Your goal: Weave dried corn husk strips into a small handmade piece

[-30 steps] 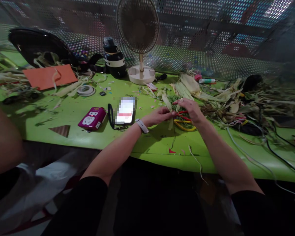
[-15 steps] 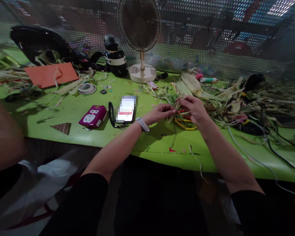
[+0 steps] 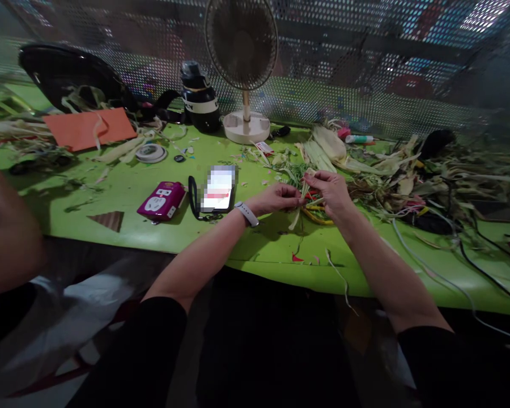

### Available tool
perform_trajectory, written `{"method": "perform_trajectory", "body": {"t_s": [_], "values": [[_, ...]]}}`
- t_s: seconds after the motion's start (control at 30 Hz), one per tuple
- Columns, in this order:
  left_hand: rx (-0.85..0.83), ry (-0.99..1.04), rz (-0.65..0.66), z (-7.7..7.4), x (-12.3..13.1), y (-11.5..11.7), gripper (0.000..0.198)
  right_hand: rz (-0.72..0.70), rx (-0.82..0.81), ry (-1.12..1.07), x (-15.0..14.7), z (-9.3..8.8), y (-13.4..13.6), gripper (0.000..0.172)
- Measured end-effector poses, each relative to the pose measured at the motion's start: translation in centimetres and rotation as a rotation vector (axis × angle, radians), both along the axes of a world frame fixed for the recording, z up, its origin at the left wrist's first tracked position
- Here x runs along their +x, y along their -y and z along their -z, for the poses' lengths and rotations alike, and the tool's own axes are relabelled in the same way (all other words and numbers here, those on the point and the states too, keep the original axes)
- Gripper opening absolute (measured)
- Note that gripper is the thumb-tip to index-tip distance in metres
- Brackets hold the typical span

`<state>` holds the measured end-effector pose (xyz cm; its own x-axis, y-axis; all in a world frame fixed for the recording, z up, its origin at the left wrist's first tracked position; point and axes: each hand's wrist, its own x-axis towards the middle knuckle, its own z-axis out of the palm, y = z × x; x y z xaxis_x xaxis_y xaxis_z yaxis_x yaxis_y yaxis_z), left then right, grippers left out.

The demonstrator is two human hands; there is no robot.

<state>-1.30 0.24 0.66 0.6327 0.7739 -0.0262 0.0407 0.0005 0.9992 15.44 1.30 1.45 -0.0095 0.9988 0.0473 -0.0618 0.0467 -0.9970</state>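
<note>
My left hand [image 3: 280,198], with a pale watch band [image 3: 247,213] at its wrist, is pinched closed over the table. Close to its right, my right hand [image 3: 332,191] grips the pale strip of corn husk [image 3: 309,174] between thumb and fingers. The husk runs down between both hands, and its loose end [image 3: 295,219] hangs below my left fingertips. Under the hands lie yellow-orange loops [image 3: 318,218] and a bit of red; what they belong to is partly hidden. Green shreds [image 3: 296,171] lie just behind.
A phone [image 3: 219,190] and a purple power adapter [image 3: 161,202] lie left of my hands. Behind stand a fan [image 3: 246,127] and a black bottle [image 3: 201,107]. Husks [image 3: 378,164] heap at the right, near a white cable [image 3: 425,269]. Another person's arm [image 3: 8,226] is far left.
My two hands have shifted slightly, and a husk end now hangs below my left fingertips. My right hand's grip sits a little higher on the strip.
</note>
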Motion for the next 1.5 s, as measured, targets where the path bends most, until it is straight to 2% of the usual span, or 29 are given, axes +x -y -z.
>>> {"method": "perform_trajectory", "body": {"t_s": [0.13, 0.3, 0.47, 0.7, 0.93, 1.03, 1.27, 1.5], "values": [[-0.015, 0.013, -0.028, 0.0, 0.0, 0.0, 0.027, -0.003, 0.043, 0.038, 0.4, -0.4, -0.2, 0.042], [-0.017, 0.099, -0.154, 0.6, -0.2, -0.7, 0.024, -0.067, -0.047, 0.172, 1.6, -1.3, -0.9, 0.049], [-0.023, 0.144, -0.236, 0.6, -0.2, -0.8, 0.022, -0.074, -0.004, 0.251, 1.8, -1.6, -0.8, 0.042], [0.018, 0.107, -0.212, 0.2, -0.2, -0.7, 0.018, -0.008, 0.138, 0.199, 1.1, -2.0, -0.1, 0.044], [0.001, 0.092, -0.251, -0.1, -0.1, -0.7, 0.016, -0.029, 0.052, 0.077, 1.0, -1.8, -0.3, 0.043], [0.018, 0.104, -0.257, 0.0, -0.2, -0.7, 0.018, -0.046, 0.022, 0.088, 1.1, -1.6, -0.4, 0.041], [0.067, 0.064, -0.192, 0.4, -0.3, -1.0, 0.022, 0.014, 0.134, 0.128, 1.0, -1.0, -0.5, 0.038], [0.076, 0.107, -0.173, 0.9, -0.1, -1.0, 0.021, 0.066, 0.102, 0.124, 0.8, -0.3, -1.1, 0.034]]}}
